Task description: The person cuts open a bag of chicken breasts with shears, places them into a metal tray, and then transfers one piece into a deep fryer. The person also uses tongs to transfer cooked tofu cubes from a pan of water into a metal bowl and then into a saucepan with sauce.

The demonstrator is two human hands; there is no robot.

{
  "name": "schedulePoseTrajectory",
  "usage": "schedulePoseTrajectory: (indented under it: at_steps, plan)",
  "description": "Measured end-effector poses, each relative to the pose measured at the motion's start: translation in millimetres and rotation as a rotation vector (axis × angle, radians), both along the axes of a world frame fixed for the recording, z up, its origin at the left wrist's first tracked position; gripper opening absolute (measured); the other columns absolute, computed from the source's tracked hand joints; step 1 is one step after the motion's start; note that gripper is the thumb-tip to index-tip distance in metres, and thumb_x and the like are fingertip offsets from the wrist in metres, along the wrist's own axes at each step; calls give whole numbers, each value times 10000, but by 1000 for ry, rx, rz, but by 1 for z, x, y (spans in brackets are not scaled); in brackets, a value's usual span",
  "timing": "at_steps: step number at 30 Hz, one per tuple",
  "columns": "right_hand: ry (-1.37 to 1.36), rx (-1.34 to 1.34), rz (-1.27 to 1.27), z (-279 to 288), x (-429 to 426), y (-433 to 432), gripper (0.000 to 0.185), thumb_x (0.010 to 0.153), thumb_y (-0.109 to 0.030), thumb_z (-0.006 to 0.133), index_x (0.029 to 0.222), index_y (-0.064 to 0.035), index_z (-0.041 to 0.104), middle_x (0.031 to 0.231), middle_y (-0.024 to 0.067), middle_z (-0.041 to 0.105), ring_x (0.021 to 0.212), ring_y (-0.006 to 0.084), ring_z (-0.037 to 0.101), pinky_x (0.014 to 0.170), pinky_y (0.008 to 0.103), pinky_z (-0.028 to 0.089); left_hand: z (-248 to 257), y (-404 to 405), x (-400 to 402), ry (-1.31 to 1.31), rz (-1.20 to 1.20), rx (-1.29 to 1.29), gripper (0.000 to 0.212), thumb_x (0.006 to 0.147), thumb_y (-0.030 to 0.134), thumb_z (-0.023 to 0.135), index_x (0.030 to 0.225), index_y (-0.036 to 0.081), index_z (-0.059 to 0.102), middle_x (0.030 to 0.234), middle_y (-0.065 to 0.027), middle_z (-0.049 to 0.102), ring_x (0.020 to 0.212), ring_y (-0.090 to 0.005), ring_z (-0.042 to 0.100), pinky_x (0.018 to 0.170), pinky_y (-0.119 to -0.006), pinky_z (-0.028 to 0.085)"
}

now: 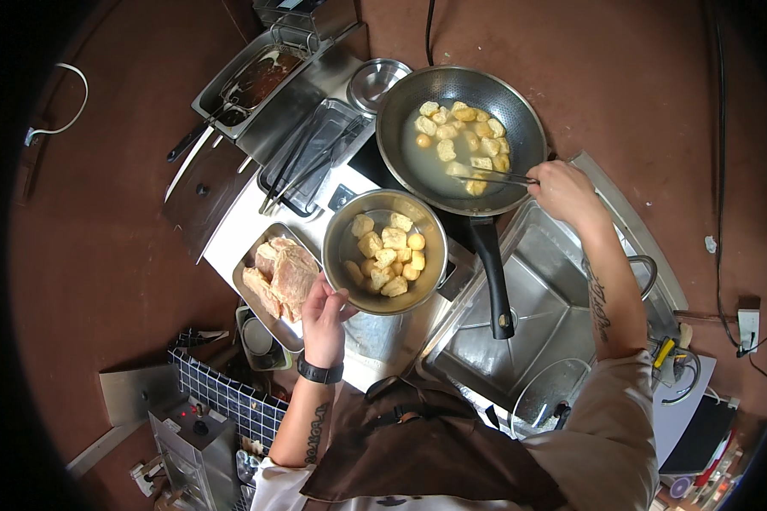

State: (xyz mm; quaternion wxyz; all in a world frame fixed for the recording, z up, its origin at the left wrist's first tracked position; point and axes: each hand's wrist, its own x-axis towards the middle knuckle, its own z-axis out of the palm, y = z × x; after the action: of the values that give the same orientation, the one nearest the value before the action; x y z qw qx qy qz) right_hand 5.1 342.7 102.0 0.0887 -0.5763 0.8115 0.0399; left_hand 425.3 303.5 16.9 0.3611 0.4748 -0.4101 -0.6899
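My left hand [324, 319] grips the near-left rim of a round stainless steel bowl [334, 250]. Inside lie several golden fried tofu puffs [394, 239] and a few smooth round balls [416, 241]. My right hand [564, 191] is closed around slim metal tongs [508, 178], whose tips reach among the pieces at the near right of a large wok-style pan [396, 121]. Cloudy liquid covers the pan's bottom, with several similar puffs [446, 150] in it. The bowl is held just in front of the pan, left of its black handle [493, 281].
Raw meat pieces [294, 274] lie in a steel tray [281, 335] at the left. Beyond are a shallow tray [326, 137] with tongs across it, a round steel lid [378, 80] and a fryer [230, 128]. A sink [543, 300] holding a glass lid [543, 393] is at right.
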Motion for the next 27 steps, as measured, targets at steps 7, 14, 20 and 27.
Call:
schedulePoseTrajectory:
  at_steps: [7,14,20,27]
  plan:
    - [-45,-156,-66,17,3,-1,275,898,-207,653,1088,-36,753,1029,213,731,1021,385,685,943,476,530,-3,2,5,-17,20,5,112,971,70,545,872,122,540,1084,34,646,896,-59,625,734,-230,551]
    - [-73,-142,-68,-23,-8,-30,215,910,-188,642,1020,-49,764,995,217,727,1007,397,683,915,493,541,1,0,-1,-8,13,2,112,974,79,547,880,138,531,1059,34,642,898,-58,625,735,-231,551]
    - [-256,-207,-86,8,-2,-9,209,924,-177,630,1016,-42,761,1007,188,733,985,382,683,898,485,540,-1,-3,4,-16,-6,-4,99,976,80,546,899,141,530,1014,34,638,902,-57,627,737,-237,555]
    - [-57,-293,92,18,22,-2,214,902,-174,674,1049,-37,748,1017,152,723,983,352,685,873,451,538,-4,-2,4,-14,25,9,122,1009,112,544,890,139,537,988,37,655,863,-59,636,721,-238,562]
